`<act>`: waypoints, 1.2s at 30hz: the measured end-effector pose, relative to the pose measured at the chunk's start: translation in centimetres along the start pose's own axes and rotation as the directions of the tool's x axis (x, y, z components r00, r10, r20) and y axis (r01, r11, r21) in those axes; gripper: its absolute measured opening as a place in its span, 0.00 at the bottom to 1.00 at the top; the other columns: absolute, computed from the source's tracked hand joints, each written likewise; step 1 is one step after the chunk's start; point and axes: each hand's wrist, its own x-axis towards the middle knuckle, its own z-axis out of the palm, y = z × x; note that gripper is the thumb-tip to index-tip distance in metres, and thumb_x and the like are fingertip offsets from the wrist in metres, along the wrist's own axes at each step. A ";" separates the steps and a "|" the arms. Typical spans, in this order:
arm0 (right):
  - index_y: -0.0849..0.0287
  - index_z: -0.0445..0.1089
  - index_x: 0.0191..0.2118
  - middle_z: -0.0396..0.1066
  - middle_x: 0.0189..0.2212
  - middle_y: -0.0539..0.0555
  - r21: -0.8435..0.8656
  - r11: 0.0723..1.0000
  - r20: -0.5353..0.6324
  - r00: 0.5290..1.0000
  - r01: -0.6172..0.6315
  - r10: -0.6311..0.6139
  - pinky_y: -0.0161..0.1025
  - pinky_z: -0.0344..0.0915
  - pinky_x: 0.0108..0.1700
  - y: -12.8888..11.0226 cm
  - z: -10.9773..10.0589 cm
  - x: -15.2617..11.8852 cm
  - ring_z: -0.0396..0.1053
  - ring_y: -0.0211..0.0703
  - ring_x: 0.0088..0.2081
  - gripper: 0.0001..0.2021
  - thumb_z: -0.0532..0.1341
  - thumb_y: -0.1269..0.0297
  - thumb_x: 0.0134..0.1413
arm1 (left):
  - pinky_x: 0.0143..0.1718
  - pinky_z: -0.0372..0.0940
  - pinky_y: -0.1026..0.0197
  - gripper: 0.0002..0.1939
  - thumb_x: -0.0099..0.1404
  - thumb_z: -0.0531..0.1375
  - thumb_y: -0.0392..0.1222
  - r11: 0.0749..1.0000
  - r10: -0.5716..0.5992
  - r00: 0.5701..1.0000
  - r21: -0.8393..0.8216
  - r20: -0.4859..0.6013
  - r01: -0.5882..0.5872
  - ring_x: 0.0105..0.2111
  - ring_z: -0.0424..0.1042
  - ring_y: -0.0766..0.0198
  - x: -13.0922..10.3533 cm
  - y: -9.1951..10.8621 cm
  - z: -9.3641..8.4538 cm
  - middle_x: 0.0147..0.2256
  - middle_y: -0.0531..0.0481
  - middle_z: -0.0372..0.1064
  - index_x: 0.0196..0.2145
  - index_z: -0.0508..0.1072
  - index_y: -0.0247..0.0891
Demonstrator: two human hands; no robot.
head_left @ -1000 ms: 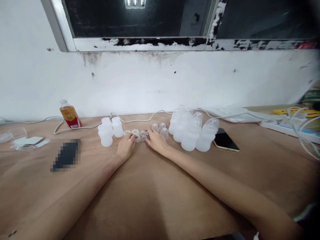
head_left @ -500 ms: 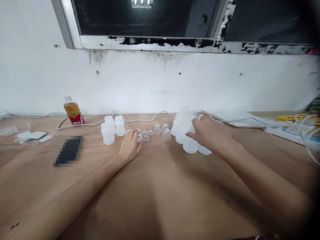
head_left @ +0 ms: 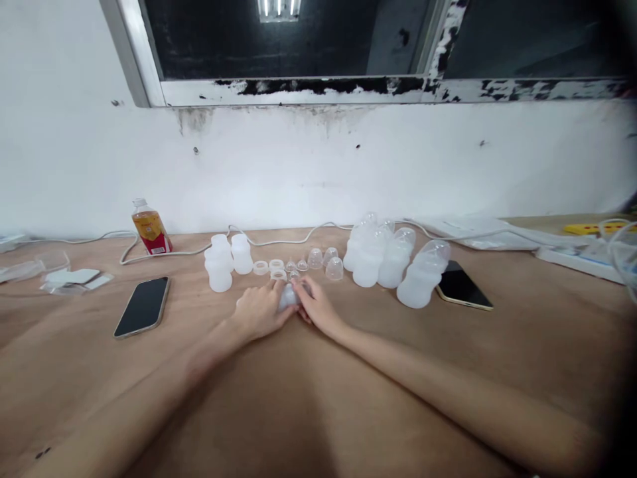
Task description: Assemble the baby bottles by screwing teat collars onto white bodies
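My left hand (head_left: 263, 307) is closed round a white baby bottle (head_left: 288, 297) that lies tilted on its side above the table. From the other side, my right hand (head_left: 318, 307) grips its right end, fingers wrapped and partly hidden. Just behind the hands are several white collar rings (head_left: 260, 267) and small clear teats (head_left: 301, 264). Clear dome caps (head_left: 334, 269) stand a little to the right. Open white bottles (head_left: 241, 254) are grouped on the left. Several capped bottles (head_left: 418, 282) stand on the right.
One phone (head_left: 142, 307) lies at the left, another phone (head_left: 462, 285) behind the capped bottles. A drink bottle (head_left: 152, 229) stands near the wall, where a white cable (head_left: 279, 243) runs. Plastic packaging (head_left: 77, 279) is far left; a white power strip (head_left: 577, 260) lies right.
My right hand has moved left from the capped bottles to the middle and now grips a bottle. My left hand has left the rings and come nearer, closing on the same bottle.
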 end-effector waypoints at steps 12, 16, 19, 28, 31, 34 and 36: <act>0.56 0.60 0.38 0.65 0.31 0.53 -0.109 0.960 -0.073 0.961 0.259 -0.268 0.36 0.60 0.26 0.4 -2.1 0.8 0.63 0.38 0.27 0.13 0.54 0.55 0.47 | 0.32 0.60 0.58 0.30 0.50 0.46 0.66 0.995 -0.047 0.997 -0.085 0.056 0.051 0.34 0.68 0.54 1.4 -2.3 -0.8 0.34 0.48 0.67 0.44 0.61 0.42; 0.60 0.56 0.43 0.62 0.40 0.56 -0.460 0.841 -0.235 0.875 0.284 -0.424 0.39 0.60 0.34 0.8 -5.7 2.1 0.62 0.39 0.31 0.19 0.56 0.57 0.46 | 0.32 0.59 0.60 0.31 0.49 0.48 0.66 0.953 -0.114 0.993 -0.281 0.011 0.112 0.33 0.67 0.56 1.7 -3.5 -0.7 0.33 0.49 0.68 0.41 0.65 0.39; 0.61 0.59 0.41 0.64 0.37 0.56 -0.656 0.704 -0.110 0.888 0.273 -0.447 0.43 0.57 0.42 2.5 -6.8 3.1 0.61 0.45 0.38 0.18 0.58 0.57 0.44 | 0.32 0.58 0.61 0.31 0.48 0.51 0.64 0.941 -0.110 0.994 -0.321 0.008 0.107 0.34 0.66 0.56 1.7 -3.6 -0.7 0.34 0.48 0.68 0.41 0.66 0.38; 0.62 0.61 0.47 0.60 0.43 0.62 -0.915 0.364 -0.002 0.897 0.177 -0.442 0.51 0.43 0.50 5.0 -5.7 3.4 0.51 0.53 0.47 0.20 0.54 0.58 0.49 | 0.32 0.58 0.62 0.27 0.49 0.52 0.60 0.921 -0.094 0.995 -0.378 0.018 0.093 0.34 0.66 0.57 1.6 -3.3 -1.2 0.33 0.49 0.68 0.38 0.67 0.36; 0.66 0.59 0.48 0.57 0.45 0.65 -0.928 0.346 -0.032 0.895 0.138 -0.444 0.52 0.42 0.51 5.2 -5.8 3.5 0.49 0.55 0.49 0.22 0.55 0.58 0.48 | 0.33 0.58 0.61 0.26 0.50 0.51 0.60 0.919 -0.089 0.996 -0.383 0.019 0.089 0.35 0.66 0.57 1.6 -3.3 -1.4 0.35 0.48 0.68 0.38 0.67 0.36; 0.67 0.57 0.49 0.55 0.47 0.66 -0.893 0.427 -0.086 0.878 0.142 -0.471 0.53 0.43 0.51 4.6 -5.8 3.3 0.46 0.56 0.51 0.23 0.53 0.58 0.49 | 0.34 0.59 0.61 0.27 0.49 0.52 0.60 0.928 -0.069 0.997 -0.366 0.021 0.072 0.36 0.66 0.56 1.7 -3.6 -1.2 0.37 0.47 0.67 0.39 0.65 0.36; 0.65 0.55 0.50 0.53 0.48 0.65 -0.808 0.541 -0.090 0.857 0.235 -0.507 0.52 0.46 0.50 3.5 -5.5 2.8 0.47 0.54 0.52 0.23 0.52 0.56 0.50 | 0.35 0.59 0.60 0.29 0.48 0.54 0.60 0.939 -0.036 0.999 -0.341 0.010 0.037 0.37 0.66 0.56 1.7 -3.7 -1.0 0.38 0.47 0.66 0.42 0.62 0.37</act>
